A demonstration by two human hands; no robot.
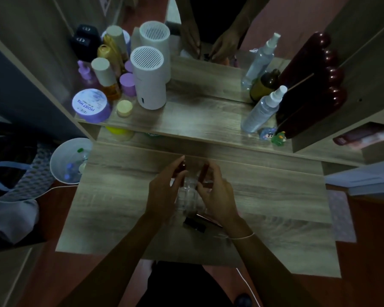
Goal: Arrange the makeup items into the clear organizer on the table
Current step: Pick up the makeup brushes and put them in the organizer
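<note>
The clear organizer (187,196) stands on the wooden table (275,196), between my two hands. My left hand (164,191) holds a dark reddish-brown tube (182,168) upright over the organizer's far left side. My right hand (217,193) grips a second reddish tube (204,173) over its far right side. A black tube (194,223) and a thin rose-coloured stick (208,219) lie flat on the table just in front of the organizer, partly under my right wrist. The light is dim and the organizer's compartments are hard to make out.
A raised shelf (186,122) behind holds a white cylinder device (150,80), purple jars, amber bottles at left, and spray bottles (262,109) and a dark red object at right. A mirror stands behind. A white bin (69,161) sits left of the table.
</note>
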